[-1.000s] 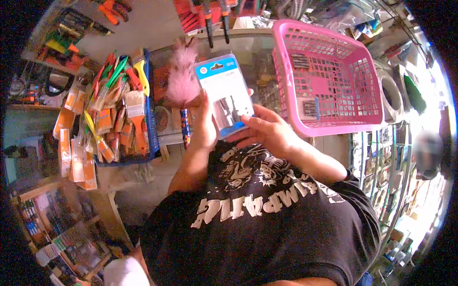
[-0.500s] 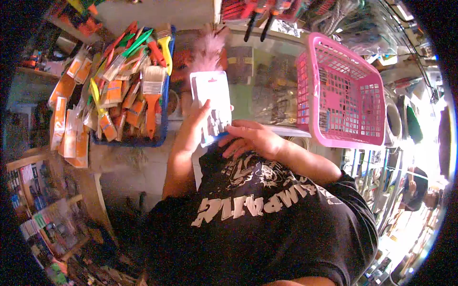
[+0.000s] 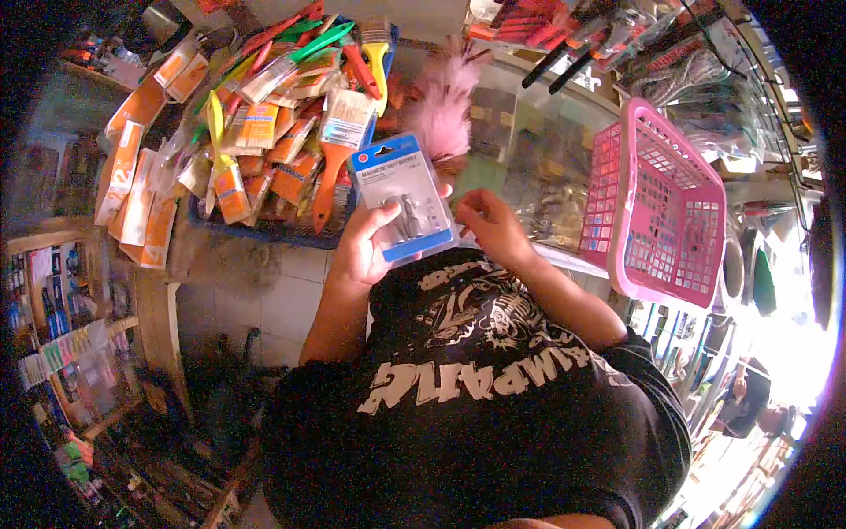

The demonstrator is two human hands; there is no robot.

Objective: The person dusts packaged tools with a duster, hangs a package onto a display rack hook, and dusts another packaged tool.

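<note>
A blue and white blister package (image 3: 401, 196) labelled as a magnetic nut socket is gripped by my left hand (image 3: 370, 240), with the thumb on its front and fingers behind. Dark metal pieces show through its clear plastic. Just right of the package is my right hand (image 3: 493, 225), its fingers curled and apart from the card; whether they hold anything small is hidden. A pink feathery duster (image 3: 445, 106) is behind the package.
A blue basket (image 3: 291, 236) full of paintbrushes stands left, near the package. At right sits a pink plastic basket (image 3: 630, 273) on a glass-topped counter (image 3: 546, 167). A shelf of goods (image 3: 66, 309) is at lower left. A person (image 3: 745, 401) is at far right.
My right hand has come off the package and moved right. The package now tilts with its printed front readable. The view has turned, so the baskets appear further right.
</note>
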